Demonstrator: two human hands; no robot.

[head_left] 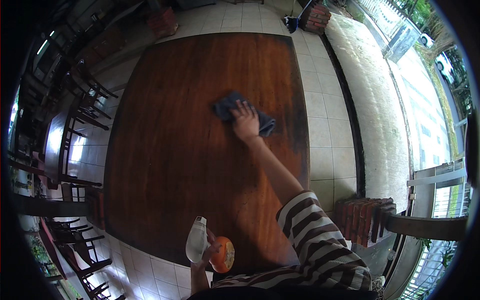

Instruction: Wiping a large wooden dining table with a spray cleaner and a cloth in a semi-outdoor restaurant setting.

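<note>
A large dark wooden table top [180, 142] lies before me. My right hand [246, 122] is spread flat on a folded dark grey cloth [226, 106], pressing it on the wood right of the table's middle; the cloth shows beyond the fingers and beside the wrist. At the near edge, my left hand [208, 251] is closed around an orange bottle [224, 255] with a pale label. A whitish, translucent piece [196, 242], perhaps the bottle's spray head, shows just left of the orange part; how the two join is hidden by my fingers.
Brick pillar bases [364, 221] stand near the table's corners. Wooden chairs [92, 93] and a smaller table [58, 138] are at the left. A tiled floor [320, 123] borders the table. A blue and black cleaning tool [291, 23] leans by the far right pillar.
</note>
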